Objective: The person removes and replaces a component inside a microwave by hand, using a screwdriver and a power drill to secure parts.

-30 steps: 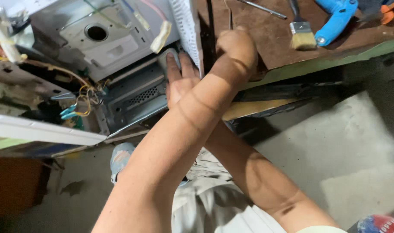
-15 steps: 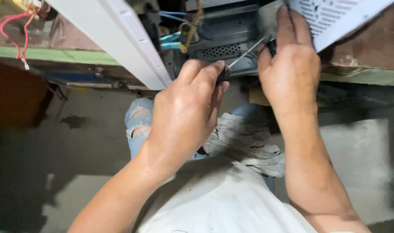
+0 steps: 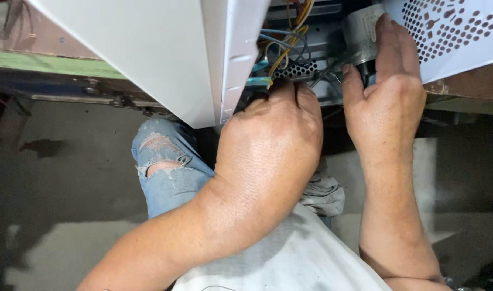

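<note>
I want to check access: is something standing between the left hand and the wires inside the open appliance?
Nothing visible does. The left hand already has its fingertips at the coloured wires, just right of the white panel.

A white panel (image 3: pixel 149 54) is blocking the opening at ten o'clock; a perforated cover (image 3: pixel 451 32) is crowding two o'clock; tangled wires (image 3: pixel 289 37) are filling the gap between.

A green-edged workbench (image 3: pixel 47 63) ran along the top left, above a dark metal rail (image 3: pixel 95 97). Torn light-blue jeans (image 3: pixel 165 167) covered a knee over the grey concrete floor (image 3: pixel 57 188). A crumpled grey rag (image 3: pixel 324 194) lay beside it.
</note>
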